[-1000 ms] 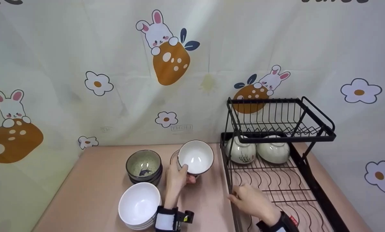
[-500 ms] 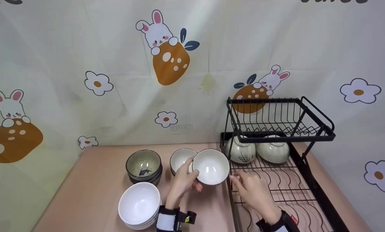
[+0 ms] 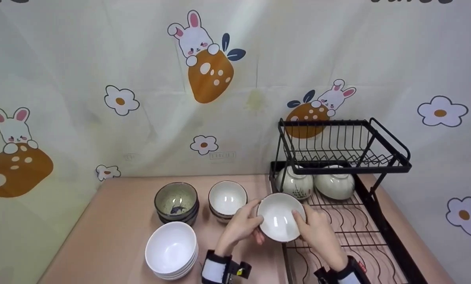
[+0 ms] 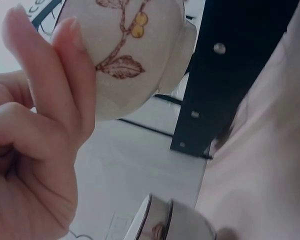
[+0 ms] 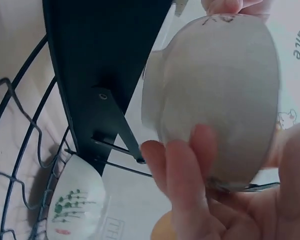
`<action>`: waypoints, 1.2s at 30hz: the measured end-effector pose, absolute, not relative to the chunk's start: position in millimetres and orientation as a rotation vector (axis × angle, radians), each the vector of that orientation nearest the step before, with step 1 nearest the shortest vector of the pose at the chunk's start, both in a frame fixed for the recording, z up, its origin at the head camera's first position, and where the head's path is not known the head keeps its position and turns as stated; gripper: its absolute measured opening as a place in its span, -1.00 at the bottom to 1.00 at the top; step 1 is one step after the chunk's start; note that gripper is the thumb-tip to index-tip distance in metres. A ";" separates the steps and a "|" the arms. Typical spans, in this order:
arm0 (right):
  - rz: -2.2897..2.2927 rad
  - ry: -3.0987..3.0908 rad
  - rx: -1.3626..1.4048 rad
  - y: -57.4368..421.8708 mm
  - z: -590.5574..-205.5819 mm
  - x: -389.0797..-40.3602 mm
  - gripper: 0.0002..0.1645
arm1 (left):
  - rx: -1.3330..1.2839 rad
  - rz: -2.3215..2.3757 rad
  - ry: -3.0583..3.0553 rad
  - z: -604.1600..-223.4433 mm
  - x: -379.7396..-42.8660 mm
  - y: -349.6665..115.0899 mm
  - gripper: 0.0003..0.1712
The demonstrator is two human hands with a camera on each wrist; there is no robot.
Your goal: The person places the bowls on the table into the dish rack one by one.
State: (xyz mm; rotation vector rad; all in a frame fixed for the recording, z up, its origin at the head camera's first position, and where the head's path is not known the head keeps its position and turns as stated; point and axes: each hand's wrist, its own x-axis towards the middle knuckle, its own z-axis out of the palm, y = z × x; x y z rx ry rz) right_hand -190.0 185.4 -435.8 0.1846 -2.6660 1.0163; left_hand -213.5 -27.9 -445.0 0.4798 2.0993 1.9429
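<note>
A white bowl (image 3: 281, 219) with a dark rim is held up between both hands, its hollow facing the head camera. My left hand (image 3: 240, 225) grips its left side, the thumb at the rim. My right hand (image 3: 317, 232) holds the opposite side, thumb inside the bowl; in the right wrist view, fingers (image 5: 182, 170) lie along its outer wall. Brown leaves and yellow berries decorate the bowl's outside (image 4: 125, 65) in the left wrist view. Just behind the left hand stands a small stack of similar white bowls (image 3: 227, 198).
At right stands a black two-tier dish rack (image 3: 352, 171); two pale bowls (image 3: 296, 185) sit upside down at the back of its lower tier. Further left are a stack of green bowls (image 3: 176, 201) and a stack of plain white bowls (image 3: 171, 248) on the pink table (image 3: 113, 228).
The left hand has carried the bowl right and toward the person, away from the white stack beside the rack. The right hand has come up and taken hold of its right side.
</note>
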 end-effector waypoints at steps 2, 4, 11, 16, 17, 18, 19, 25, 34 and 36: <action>1.015 -2.666 0.167 188.8 -434.8 -190.9 -0.51 | 0.496 1.947 2.083 -444.8 -212.3 -23.2 -0.27; 1.015 -2.676 0.146 192.3 -433.7 -191.7 -0.50 | 0.508 1.947 2.078 -445.7 -211.6 -18.6 -0.27; 0.989 -2.652 0.156 201.6 -434.6 -194.7 -0.53 | 0.484 1.898 2.124 -446.5 -209.1 -8.4 -0.24; 1.003 -2.655 0.141 206.1 -433.8 -195.5 -0.53 | 0.436 1.864 2.143 -446.2 -208.1 -2.7 -0.23; 1.006 -2.660 0.136 207.0 -433.3 -195.7 -0.53 | 0.433 1.862 2.138 -446.3 -207.9 -1.5 -0.23; 0.998 -2.663 0.132 208.1 -432.7 -195.8 -0.54 | 0.433 1.865 2.131 -446.7 -207.9 -0.2 -0.24; 0.994 -2.662 0.127 209.2 -432.2 -196.0 -0.55 | 0.435 1.872 2.120 -447.1 -207.9 1.1 -0.24; 0.919 -2.618 0.129 216.2 -427.7 -196.0 -0.63 | 0.468 1.868 2.127 -448.3 -207.2 6.8 -0.26; 0.840 -2.569 0.102 224.5 -424.0 -195.9 -0.69 | 0.481 1.604 2.328 -450.0 -203.5 9.3 -0.24; 0.769 -2.556 0.079 227.6 -424.4 -195.5 -0.68 | 0.467 1.504 2.414 -451.9 -202.0 10.7 -0.19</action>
